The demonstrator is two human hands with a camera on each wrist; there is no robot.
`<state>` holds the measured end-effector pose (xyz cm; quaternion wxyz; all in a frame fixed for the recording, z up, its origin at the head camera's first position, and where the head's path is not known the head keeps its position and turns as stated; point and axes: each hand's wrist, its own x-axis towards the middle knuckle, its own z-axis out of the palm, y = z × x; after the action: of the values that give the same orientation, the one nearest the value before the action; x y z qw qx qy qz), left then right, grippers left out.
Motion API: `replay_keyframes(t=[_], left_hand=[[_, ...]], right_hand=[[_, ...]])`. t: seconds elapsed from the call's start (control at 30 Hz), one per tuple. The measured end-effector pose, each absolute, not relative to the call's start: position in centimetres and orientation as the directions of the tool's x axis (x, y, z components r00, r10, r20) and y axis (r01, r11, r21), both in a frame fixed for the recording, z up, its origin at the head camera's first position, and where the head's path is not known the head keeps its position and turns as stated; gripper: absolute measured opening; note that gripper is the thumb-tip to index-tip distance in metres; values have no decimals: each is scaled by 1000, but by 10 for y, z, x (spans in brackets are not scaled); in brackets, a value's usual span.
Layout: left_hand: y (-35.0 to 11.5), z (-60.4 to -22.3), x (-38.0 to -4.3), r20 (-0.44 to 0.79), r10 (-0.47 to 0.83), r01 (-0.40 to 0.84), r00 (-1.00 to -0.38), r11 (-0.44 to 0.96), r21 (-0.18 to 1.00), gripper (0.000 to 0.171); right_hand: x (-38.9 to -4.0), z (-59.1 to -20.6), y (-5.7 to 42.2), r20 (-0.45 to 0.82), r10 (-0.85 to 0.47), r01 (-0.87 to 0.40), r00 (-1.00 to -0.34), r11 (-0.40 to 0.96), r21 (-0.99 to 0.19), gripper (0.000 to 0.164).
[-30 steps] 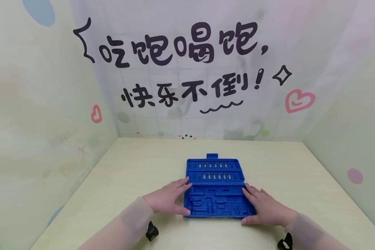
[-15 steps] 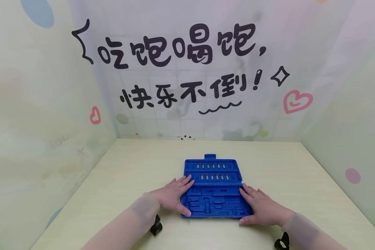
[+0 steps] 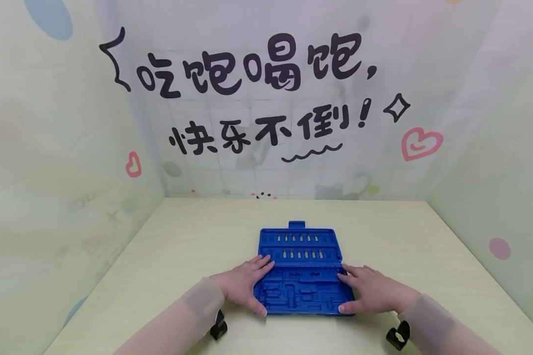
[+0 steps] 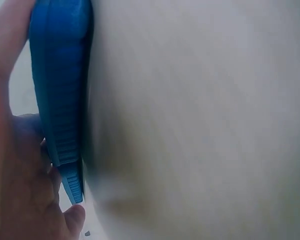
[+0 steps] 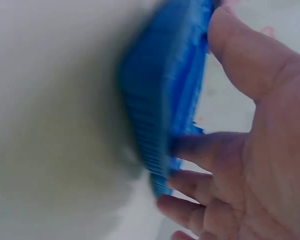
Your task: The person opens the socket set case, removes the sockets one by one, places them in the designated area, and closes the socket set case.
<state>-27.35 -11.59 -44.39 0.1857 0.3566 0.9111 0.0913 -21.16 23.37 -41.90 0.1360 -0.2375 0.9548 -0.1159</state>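
Observation:
A blue tool case [image 3: 293, 265] lies unfolded on the table, its lid half at the back and its moulded half in front. Two rows of small metal screwdriver bits [image 3: 299, 254] stand in the lid half; the front half shows only bare shaped recesses. My left hand [image 3: 242, 283] rests along the case's left side, fingers extended over the rim near the hinge and thumb at the front corner. On the opposite side, my right hand [image 3: 373, 291] touches the right rim with spread fingers, thumb at the front right corner. Both wrist views show fingers against the case's ribbed side wall [image 4: 62, 100].
The case rests on a pale wooden table [image 3: 195, 222]. Printed walls [image 3: 266, 172] enclose it at the back and both sides. Each wrist wears a black strap mount [image 3: 398, 335].
The case has slid slightly toward me and a little left, both hands moving with it. My right thumb has shifted onto the front right corner. The head view has also shifted slightly.

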Motion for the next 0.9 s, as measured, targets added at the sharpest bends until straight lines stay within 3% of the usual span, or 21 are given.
replay_keyframes(t=[0.23, 0.4, 0.67, 0.9], left_hand=[[-119, -447, -270, -275, 688, 609, -671, 724, 325, 113], [-119, -448, -268, -260, 686, 612, -679, 725, 315, 116], [-119, -446, -266, -260, 689, 609, -677, 722, 329, 116], [-119, -447, -265, -254, 681, 589, -687, 727, 353, 117]], right_hand=[[-237, -396, 230, -275, -456, -372, -847, 876, -307, 59], [-270, -398, 223, -195, -365, -235, -910, 844, -483, 41], [-316, -422, 203, -102, -163, -29, -981, 650, -760, 46], [-336, -447, 193, -135, 0, 114, -991, 530, -841, 44]])
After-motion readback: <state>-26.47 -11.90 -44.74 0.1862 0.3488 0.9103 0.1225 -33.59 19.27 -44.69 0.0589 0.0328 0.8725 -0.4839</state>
